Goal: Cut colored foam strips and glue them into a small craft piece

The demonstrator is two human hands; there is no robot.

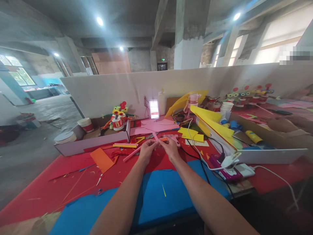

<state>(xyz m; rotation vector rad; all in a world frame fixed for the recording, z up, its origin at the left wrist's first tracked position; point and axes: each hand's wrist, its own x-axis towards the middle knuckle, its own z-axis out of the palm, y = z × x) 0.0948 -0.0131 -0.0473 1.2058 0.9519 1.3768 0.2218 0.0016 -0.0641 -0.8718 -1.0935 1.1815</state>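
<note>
Both of my hands meet over the red table covering, fingertips close together. My left hand [147, 151] is closed in a pinch on a pink paper strip [155, 135] that sticks up between the hands. An orange paper strip [163, 139] is pinched in my right hand [171, 149], crossing near the pink one. Whether the two strips are joined cannot be made out. Another pink strip [131, 154] slants out beside my left hand; its upper end is hidden. Just behind my right hand lies a pink glue gun [175, 139], partly covered.
A paper-cup figure [117, 119] stands in a box [107, 143] at left. Orange paper [102, 160] and yellow sheets [192, 133] lie around. A purple power strip [226, 171] with cables is at right, before a box [274, 156] of coloured rolls. A white partition [110, 89] stands behind.
</note>
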